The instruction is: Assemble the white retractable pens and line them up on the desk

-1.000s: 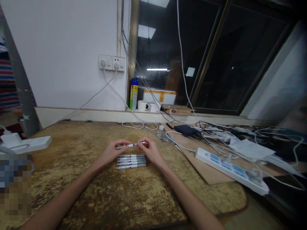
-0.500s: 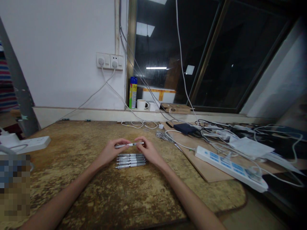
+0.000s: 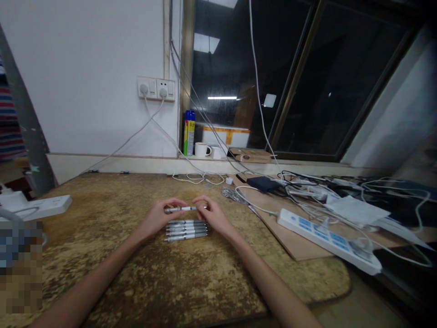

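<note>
Holding, in closed fingers of left hand (image 3: pixel 157 219) and right hand (image 3: pixel 215 218), a pen (image 3: pixel 190 208) near both ends, with long axis crosswise, about equally near to each. Looks slim, white in middle, greyish toward left. Located just beyond the row of similar pens (image 3: pixel 187 231), seemingly above the worn table (image 3: pixel 191 282).

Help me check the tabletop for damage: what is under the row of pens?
The row of pens lies on the worn, blotchy tabletop, which shows around it. The patch directly beneath is covered, so I cannot tell its condition.
</note>
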Demonstrator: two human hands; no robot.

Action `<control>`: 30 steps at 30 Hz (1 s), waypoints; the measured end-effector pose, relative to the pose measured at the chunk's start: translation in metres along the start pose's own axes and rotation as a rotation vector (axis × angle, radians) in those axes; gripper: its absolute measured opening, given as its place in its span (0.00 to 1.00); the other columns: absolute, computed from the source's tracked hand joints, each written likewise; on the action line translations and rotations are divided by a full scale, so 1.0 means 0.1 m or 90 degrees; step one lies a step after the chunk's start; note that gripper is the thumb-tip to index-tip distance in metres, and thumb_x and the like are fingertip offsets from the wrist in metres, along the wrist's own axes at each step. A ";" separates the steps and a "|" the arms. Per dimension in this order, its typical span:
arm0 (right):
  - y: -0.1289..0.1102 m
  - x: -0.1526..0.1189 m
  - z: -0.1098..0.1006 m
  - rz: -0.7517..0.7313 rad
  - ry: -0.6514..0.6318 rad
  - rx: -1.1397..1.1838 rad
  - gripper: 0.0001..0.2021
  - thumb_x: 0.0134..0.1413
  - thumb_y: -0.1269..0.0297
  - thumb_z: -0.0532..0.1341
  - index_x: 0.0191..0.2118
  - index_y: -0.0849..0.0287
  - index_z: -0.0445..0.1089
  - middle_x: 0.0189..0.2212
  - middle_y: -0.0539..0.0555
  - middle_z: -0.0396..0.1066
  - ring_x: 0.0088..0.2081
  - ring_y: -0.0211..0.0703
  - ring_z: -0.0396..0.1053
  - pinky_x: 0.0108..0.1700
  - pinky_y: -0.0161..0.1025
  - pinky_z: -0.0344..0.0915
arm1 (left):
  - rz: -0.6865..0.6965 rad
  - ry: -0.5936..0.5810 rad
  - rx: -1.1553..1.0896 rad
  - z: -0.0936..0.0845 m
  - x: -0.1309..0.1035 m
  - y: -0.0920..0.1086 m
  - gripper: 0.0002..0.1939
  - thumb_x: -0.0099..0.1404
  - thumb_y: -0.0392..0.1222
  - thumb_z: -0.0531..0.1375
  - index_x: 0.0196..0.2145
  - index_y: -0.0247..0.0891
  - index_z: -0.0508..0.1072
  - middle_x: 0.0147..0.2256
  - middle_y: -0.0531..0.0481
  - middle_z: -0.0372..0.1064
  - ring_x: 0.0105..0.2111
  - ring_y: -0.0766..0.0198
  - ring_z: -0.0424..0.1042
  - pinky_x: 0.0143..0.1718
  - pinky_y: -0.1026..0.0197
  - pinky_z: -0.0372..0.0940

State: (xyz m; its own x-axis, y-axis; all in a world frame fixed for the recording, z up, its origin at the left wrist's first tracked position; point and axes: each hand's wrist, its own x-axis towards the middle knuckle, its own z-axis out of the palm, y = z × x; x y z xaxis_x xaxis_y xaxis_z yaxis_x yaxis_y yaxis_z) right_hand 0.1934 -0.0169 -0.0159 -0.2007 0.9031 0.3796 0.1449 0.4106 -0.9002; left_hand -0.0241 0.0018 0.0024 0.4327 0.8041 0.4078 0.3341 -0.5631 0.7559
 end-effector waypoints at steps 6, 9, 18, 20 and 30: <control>-0.02 0.00 -0.01 -0.016 0.011 -0.031 0.12 0.58 0.58 0.57 0.44 0.57 0.71 0.23 0.46 0.68 0.25 0.38 0.65 0.29 0.33 0.60 | 0.011 0.008 0.006 0.00 0.00 -0.02 0.16 0.61 0.52 0.65 0.42 0.40 0.80 0.42 0.47 0.79 0.43 0.55 0.76 0.47 0.57 0.68; -0.03 0.00 -0.01 -0.033 0.005 -0.033 0.12 0.58 0.61 0.58 0.46 0.56 0.71 0.23 0.46 0.67 0.26 0.38 0.65 0.30 0.33 0.60 | 0.015 0.007 0.007 0.00 0.00 -0.02 0.16 0.61 0.52 0.65 0.42 0.40 0.80 0.42 0.47 0.79 0.43 0.54 0.76 0.47 0.56 0.68; -0.08 -0.02 -0.02 -0.056 0.021 -0.051 0.11 0.56 0.63 0.58 0.44 0.56 0.72 0.27 0.47 0.68 0.29 0.39 0.66 0.33 0.34 0.61 | 0.017 0.016 0.013 0.00 0.00 -0.02 0.15 0.61 0.52 0.65 0.41 0.41 0.80 0.41 0.48 0.79 0.43 0.55 0.76 0.47 0.57 0.67; -0.07 -0.02 -0.02 -0.041 0.007 -0.039 0.12 0.58 0.62 0.58 0.46 0.56 0.71 0.23 0.46 0.66 0.26 0.38 0.63 0.30 0.33 0.59 | 0.019 0.010 0.016 0.00 0.00 -0.02 0.15 0.61 0.52 0.65 0.41 0.40 0.80 0.41 0.48 0.79 0.43 0.55 0.76 0.47 0.57 0.67; -0.04 -0.02 -0.02 -0.057 0.011 -0.056 0.12 0.59 0.58 0.59 0.45 0.57 0.72 0.26 0.47 0.67 0.28 0.38 0.64 0.31 0.33 0.60 | 0.011 -0.002 0.015 -0.01 -0.01 0.07 0.15 0.62 0.51 0.64 0.41 0.38 0.80 0.41 0.47 0.79 0.42 0.56 0.75 0.46 0.58 0.67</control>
State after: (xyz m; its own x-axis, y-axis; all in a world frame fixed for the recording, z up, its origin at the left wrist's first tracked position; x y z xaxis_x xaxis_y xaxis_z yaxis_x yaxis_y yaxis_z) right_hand 0.1948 -0.0199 -0.0122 -0.1998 0.8638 0.4625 0.2118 0.4989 -0.8404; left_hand -0.0230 -0.0023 0.0075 0.4411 0.7934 0.4194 0.3466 -0.5817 0.7359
